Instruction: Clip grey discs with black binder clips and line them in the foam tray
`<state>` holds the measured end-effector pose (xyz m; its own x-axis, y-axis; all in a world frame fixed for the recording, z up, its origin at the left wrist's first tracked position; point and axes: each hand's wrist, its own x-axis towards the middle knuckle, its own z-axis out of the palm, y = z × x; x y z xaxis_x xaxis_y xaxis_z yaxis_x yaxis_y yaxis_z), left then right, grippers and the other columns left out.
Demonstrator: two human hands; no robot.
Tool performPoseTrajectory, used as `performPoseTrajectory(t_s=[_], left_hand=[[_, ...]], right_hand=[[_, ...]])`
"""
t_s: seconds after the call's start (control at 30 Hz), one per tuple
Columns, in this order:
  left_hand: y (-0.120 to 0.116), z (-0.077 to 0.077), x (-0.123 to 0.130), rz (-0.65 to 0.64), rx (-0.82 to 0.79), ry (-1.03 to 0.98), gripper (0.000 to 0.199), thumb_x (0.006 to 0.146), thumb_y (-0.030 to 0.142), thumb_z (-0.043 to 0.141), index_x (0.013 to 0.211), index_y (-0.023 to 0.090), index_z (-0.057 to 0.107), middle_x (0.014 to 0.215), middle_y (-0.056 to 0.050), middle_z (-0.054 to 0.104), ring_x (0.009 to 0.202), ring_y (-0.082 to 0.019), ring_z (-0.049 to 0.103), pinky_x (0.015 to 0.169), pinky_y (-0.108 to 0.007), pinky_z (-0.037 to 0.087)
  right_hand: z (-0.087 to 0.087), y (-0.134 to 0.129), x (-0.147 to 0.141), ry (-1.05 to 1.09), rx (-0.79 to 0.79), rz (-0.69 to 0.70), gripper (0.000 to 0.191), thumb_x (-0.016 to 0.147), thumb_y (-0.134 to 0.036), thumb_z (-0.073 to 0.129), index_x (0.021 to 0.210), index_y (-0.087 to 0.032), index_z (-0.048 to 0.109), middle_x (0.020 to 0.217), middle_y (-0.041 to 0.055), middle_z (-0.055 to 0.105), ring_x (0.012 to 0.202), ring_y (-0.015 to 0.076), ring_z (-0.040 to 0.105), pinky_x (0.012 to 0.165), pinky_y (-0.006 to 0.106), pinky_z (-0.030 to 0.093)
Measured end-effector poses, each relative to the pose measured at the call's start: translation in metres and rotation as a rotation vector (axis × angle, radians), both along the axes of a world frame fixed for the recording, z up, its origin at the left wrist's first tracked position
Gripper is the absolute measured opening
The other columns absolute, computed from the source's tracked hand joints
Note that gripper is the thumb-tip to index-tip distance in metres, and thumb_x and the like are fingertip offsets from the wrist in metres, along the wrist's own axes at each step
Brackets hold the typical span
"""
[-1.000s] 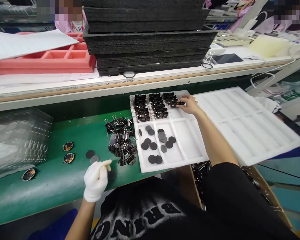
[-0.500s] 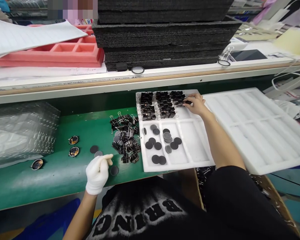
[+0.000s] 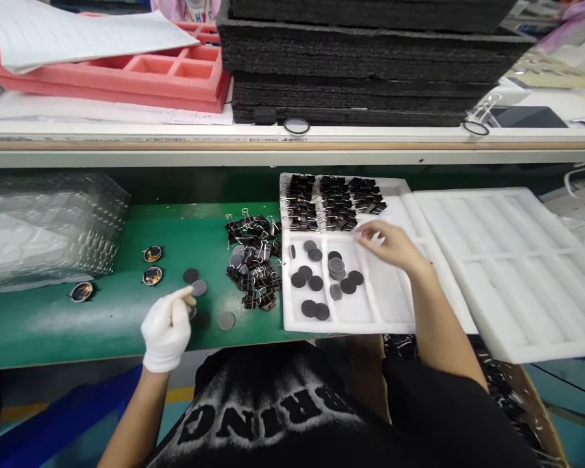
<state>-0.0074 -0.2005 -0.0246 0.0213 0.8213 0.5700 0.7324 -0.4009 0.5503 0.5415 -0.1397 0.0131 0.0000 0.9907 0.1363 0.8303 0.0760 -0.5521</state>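
My left hand [image 3: 166,330], in a white glove, is closed over the green table. The rim of a round disc [image 3: 192,312] shows beside its fingers; whether they grip it I cannot tell. Two dark discs [image 3: 199,287] lie just beyond, and a grey disc [image 3: 227,320] to the right. My bare right hand [image 3: 389,244] hovers above the white foam tray [image 3: 392,292], fingers apart with nothing seen between them. Black binder clips [image 3: 338,203] fill rows in the tray's far compartments. Loose dark round discs [image 3: 309,308] lie in its near compartments.
A heap of binder clips [image 3: 258,263] sits left of the tray. Further left are round amber-dark pieces [image 3: 152,275] and stacked clear plastic trays [image 3: 53,227]. Another white foam tray [image 3: 511,260] lies right. Black foam sheets [image 3: 361,71] and a red tray [image 3: 127,81] stand on the shelf.
My right hand has let go of a binder clip at the third row and drawn back toward me. My left hand has shifted left, still closed. The view has moved slightly.
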Motion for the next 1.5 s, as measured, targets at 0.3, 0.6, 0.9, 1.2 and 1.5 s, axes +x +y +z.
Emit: performPoseTrajectory(t_s=[0.3,0.6,0.9,1.2,1.5], left_hand=[[0.028,0.035,-0.035,0.175,-0.356,0.547,0.064,0.099,0.055,0.063,0.152,0.018,0.059,0.146,-0.019,0.066,0.125,-0.035,0.071,0.108,-0.047,0.057],[0.081,0.065,-0.025,-0.253,-0.634,1.031,0.058,0.107,0.028,0.048,0.163,0.044,0.052,0.168,-0.007,0.049,0.121,-0.033,0.070,0.093,-0.044,0.056],[0.085,0.045,-0.016,-0.201,-0.446,0.908,0.057,0.111,0.049,0.045,0.162,0.025,0.052,0.146,-0.015,0.065,0.124,-0.034,0.066,0.100,-0.044,0.051],[0.121,0.057,-0.046,0.352,-0.661,0.724,0.063,0.099,0.062,0.054,0.135,0.012,0.068,0.132,-0.027,0.067,0.117,-0.044,0.068,0.092,-0.050,0.054],[0.157,0.073,-0.020,0.125,-0.731,0.809,0.070,0.092,0.063,0.062,0.142,0.013,0.064,0.133,-0.023,0.069,0.115,-0.039,0.072,0.092,-0.044,0.055]], right_hand=[[-0.017,-0.052,-0.050,0.124,-0.041,0.096,0.035,0.092,-0.061,0.070,0.101,-0.029,0.083,0.111,0.0107,0.081,0.085,0.0301,0.076,0.078,0.047,0.062],[0.019,-0.046,-0.071,0.360,-0.011,-0.118,0.031,0.080,-0.059,0.084,0.090,-0.032,0.075,0.092,0.0078,0.080,0.078,0.0300,0.072,0.068,0.046,0.059],[0.040,-0.054,-0.139,0.598,-0.112,0.040,0.037,0.081,-0.060,0.089,0.100,-0.030,0.078,0.093,0.0055,0.081,0.079,0.0250,0.077,0.073,0.043,0.068],[0.044,-0.008,-0.235,1.021,-0.402,0.197,0.053,0.071,-0.063,0.096,0.097,-0.024,0.071,0.090,0.0058,0.081,0.082,0.0220,0.079,0.077,0.038,0.067],[0.041,0.013,-0.279,1.097,-0.455,0.205,0.050,0.070,-0.056,0.097,0.095,-0.021,0.072,0.088,0.0009,0.076,0.081,0.0169,0.079,0.071,0.029,0.061]])
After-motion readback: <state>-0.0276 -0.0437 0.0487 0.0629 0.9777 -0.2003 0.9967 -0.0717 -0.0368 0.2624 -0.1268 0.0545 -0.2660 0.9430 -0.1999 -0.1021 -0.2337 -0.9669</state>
